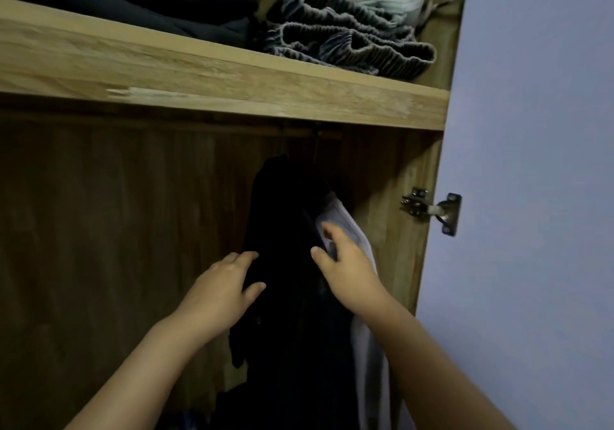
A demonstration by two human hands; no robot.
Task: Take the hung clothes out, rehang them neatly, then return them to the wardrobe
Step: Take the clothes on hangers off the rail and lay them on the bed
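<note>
**Both hands on the dark garment in the wardrobe**

The wardrobe (99,230) fills nearly everything I can see — light wood, its dim hanging space open in front of the person. To the right, at about three o'clock, stands a pale lilac wall (538,130). Across the top runs a thick shelf (232,77), and on it, at twelve o'clock, lie folded clothes (349,40): dark cloth to the left, a grey ruched piece in the middle, pale green fabric behind.

Under the shelf a rail (232,129) is just visible in shadow. From it, near the centre, hangs a black garment (285,217); its hanger I cannot make out. Just beside it, at its four o'clock, hangs a white garment (365,346), touching the black one.

The left hand (222,293) grasps the black garment's left edge, fingers over the cloth and thumb curled under — a loose pinch. The right hand (349,270) rests where black meets white, fingers spread and relaxed, touching the fabric without gripping it.

Smallest of all, a metal hinge (432,210) sits on the wardrobe's right side panel at three o'clock.
</note>
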